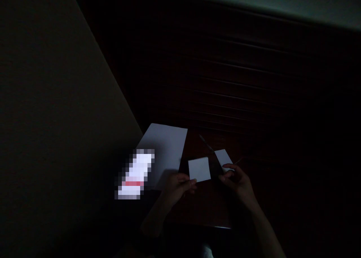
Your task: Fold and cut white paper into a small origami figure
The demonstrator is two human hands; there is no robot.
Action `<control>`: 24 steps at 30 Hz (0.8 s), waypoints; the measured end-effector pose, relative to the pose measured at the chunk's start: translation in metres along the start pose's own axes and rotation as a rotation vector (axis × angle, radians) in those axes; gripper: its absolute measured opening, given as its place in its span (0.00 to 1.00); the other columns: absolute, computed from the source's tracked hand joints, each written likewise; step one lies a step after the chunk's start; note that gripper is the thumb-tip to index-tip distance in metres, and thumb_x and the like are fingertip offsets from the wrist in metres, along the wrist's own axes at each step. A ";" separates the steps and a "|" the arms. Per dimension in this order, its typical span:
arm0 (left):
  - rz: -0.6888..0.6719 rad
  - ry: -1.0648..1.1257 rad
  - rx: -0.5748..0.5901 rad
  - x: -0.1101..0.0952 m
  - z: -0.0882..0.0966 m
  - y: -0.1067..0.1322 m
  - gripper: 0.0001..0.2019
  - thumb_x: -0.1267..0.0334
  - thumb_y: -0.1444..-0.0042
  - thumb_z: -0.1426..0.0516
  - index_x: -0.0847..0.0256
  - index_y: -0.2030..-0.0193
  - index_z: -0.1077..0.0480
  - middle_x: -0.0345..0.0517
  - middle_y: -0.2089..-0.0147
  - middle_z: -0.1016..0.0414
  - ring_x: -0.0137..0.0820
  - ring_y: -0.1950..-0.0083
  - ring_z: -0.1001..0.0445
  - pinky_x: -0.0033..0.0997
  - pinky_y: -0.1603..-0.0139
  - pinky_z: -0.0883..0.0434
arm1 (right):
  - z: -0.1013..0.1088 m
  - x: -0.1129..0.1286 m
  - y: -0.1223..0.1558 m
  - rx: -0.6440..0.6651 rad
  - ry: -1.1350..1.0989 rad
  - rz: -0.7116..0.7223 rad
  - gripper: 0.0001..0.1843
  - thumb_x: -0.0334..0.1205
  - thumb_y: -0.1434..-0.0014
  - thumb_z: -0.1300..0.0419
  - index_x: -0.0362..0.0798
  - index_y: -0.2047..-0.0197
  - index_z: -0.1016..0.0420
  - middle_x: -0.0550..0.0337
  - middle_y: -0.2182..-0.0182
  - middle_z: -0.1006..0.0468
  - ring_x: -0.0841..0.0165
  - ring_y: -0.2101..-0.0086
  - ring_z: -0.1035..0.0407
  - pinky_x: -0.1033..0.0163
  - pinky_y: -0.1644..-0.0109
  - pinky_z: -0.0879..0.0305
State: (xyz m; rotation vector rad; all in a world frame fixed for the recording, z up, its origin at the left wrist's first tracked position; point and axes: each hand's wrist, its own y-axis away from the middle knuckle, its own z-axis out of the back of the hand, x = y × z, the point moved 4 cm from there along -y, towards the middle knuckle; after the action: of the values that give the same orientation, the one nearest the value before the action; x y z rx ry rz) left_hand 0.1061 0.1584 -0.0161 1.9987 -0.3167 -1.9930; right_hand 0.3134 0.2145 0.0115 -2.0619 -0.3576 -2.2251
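The room is dim. My left hand (177, 186) pinches the lower left corner of a small white square of paper (199, 169), its thumb on top. A doubled upper edge shows on that square, so it may be folded or several sheets thick. To the right, my right hand (238, 181) has its curled fingers at the near end of a second small white paper (223, 157). The index finger overlaps this paper, and part of its near edge is hidden by the fingers. A thin pen-like stick (206, 142) lies just behind it.
A large white sheet (166, 145) lies at the left on the dark wooden table (203, 213). Over its near left part is a bright, pixelated screen-like shape (135, 175). A wall (70, 81) rises on the left, with dark ridged panelling (225, 81) behind.
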 end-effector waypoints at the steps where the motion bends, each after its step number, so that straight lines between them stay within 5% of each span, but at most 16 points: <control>1: -0.003 -0.009 0.007 0.001 0.000 0.000 0.14 0.54 0.52 0.42 0.66 0.73 0.31 0.52 0.71 0.22 0.33 0.74 0.25 0.24 0.79 0.38 | 0.000 0.002 0.000 -0.011 -0.011 0.016 0.21 0.41 0.51 0.36 0.51 0.53 0.33 0.61 0.70 0.28 0.68 0.71 0.33 0.63 0.67 0.36; 6: -0.043 -0.049 0.165 0.003 -0.010 0.001 0.13 0.55 0.52 0.42 0.66 0.71 0.28 0.51 0.69 0.22 0.33 0.72 0.24 0.27 0.73 0.34 | -0.017 0.014 0.003 0.052 0.000 0.098 0.30 0.40 0.55 0.34 0.57 0.47 0.36 0.56 0.50 0.32 0.60 0.55 0.35 0.56 0.55 0.36; 11: -0.060 -0.098 0.195 0.005 -0.011 0.000 0.13 0.55 0.52 0.42 0.66 0.70 0.27 0.50 0.69 0.22 0.33 0.71 0.24 0.26 0.72 0.34 | -0.020 0.008 0.003 0.116 0.139 0.073 0.14 0.40 0.52 0.36 0.52 0.59 0.26 0.57 0.60 0.24 0.59 0.59 0.32 0.56 0.55 0.37; 24: -0.002 -0.004 0.090 0.001 -0.010 0.000 0.20 0.49 0.48 0.48 0.65 0.60 0.28 0.52 0.65 0.21 0.33 0.69 0.24 0.25 0.75 0.35 | -0.017 0.005 0.006 0.058 0.082 0.084 0.06 0.39 0.52 0.36 0.49 0.69 0.27 0.59 0.65 0.24 0.61 0.62 0.31 0.58 0.57 0.37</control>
State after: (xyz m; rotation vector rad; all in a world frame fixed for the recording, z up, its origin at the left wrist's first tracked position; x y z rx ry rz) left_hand 0.1158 0.1584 -0.0173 2.0499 -0.4120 -2.0173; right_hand 0.2974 0.2053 0.0160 -1.9131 -0.3181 -2.2154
